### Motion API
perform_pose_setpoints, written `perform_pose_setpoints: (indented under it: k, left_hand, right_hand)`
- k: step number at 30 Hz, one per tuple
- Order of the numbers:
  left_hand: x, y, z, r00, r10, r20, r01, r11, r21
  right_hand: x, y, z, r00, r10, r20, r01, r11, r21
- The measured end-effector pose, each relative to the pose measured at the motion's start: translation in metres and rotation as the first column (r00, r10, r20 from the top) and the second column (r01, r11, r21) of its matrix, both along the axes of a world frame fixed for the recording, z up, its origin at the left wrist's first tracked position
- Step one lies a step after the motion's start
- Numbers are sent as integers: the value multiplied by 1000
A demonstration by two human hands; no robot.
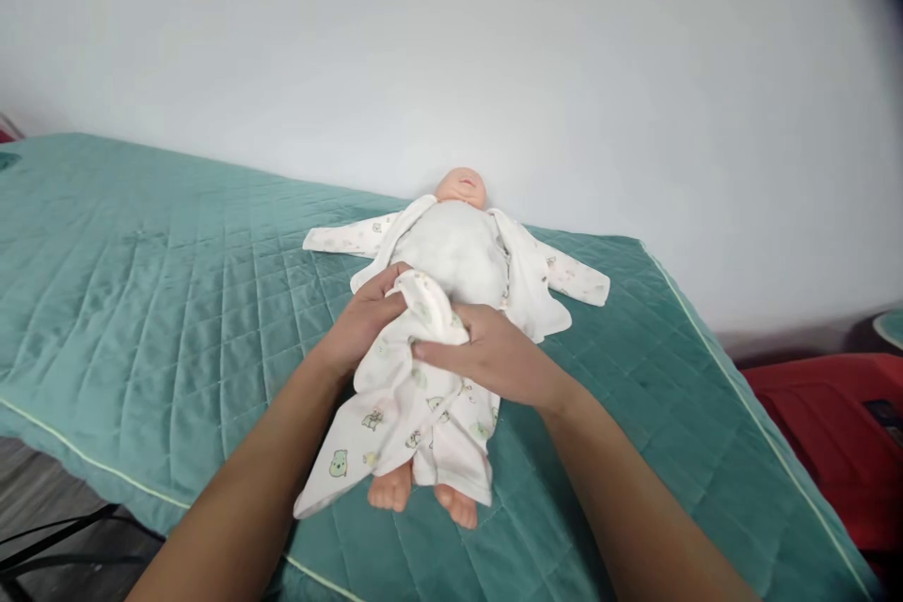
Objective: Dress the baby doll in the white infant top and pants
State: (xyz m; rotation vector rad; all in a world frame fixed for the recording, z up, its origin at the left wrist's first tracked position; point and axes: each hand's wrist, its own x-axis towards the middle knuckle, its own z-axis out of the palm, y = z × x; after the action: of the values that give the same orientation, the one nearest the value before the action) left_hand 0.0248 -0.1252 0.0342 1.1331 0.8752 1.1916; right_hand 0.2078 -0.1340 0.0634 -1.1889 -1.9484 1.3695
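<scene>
A baby doll (462, 186) lies on its back, its head toward the wall and its bare feet (390, 489) toward me. An open white baby jacket (532, 287) with small prints is spread under its pale grey torso (451, 249), sleeves out to both sides. White printed baby pants (395, 395) hang over the doll's legs. My left hand (371, 310) grips the pants at the waistband's left side. My right hand (494, 353) pinches the fabric on the right, thumb on top. Some of my fingers are hidden by the cloth.
A green quilted cover (190, 301) with pale piping spreads under the doll. A white wall (451, 66) stands right behind its head. Beyond the right edge is a red case or bin (825, 442). Dark metal legs (56, 536) show at lower left.
</scene>
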Motion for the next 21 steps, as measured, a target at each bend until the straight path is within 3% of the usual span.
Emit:
perform_pose_setpoints:
  k: [4, 6, 8, 11, 13, 15, 17, 19, 21]
  left_hand:
    - [-5, 2, 6, 963, -187, -192, 201, 978, 57]
    - [-8, 3, 5, 910, -306, -279, 327, 944, 32]
    - [-9, 3, 2, 898, -359, -256, 366, 930, -21]
    - [-7, 2, -6, 964, -266, -17, 265, 963, -54]
    - [-5, 3, -10, 981, -158, 115, 166, 984, -66]
    - [-4, 5, -13, 988, -74, 132, 85, 993, -79]
    - [-3, 7, -12, 995, -32, 90, 40, 995, -88]
    - [-3, 8, -11, 998, -34, 52, 38, 995, -94]
    - [-4, 7, -8, 996, -76, 35, 79, 994, -81]
  right_hand:
    - [1, 6, -12, 917, -254, -308, 229, 967, -116]
    - [0, 7, -16, 863, -296, -409, 261, 955, -141]
    - [-1, 7, -16, 858, -294, -422, 271, 956, -114]
    - [-3, 5, -10, 932, -209, -296, 208, 978, -35]
    - [-2, 2, -3, 986, -61, -156, 65, 998, 23]
    - [-2, 0, 2, 994, 107, -28, -105, 993, 59]
    - [-1, -2, 4, 981, 189, 36, -191, 980, 53]
    - [1, -2, 1, 987, 159, 11, -159, 987, 20]
    - [2, 0, -5, 995, 50, -89, -53, 998, -34]
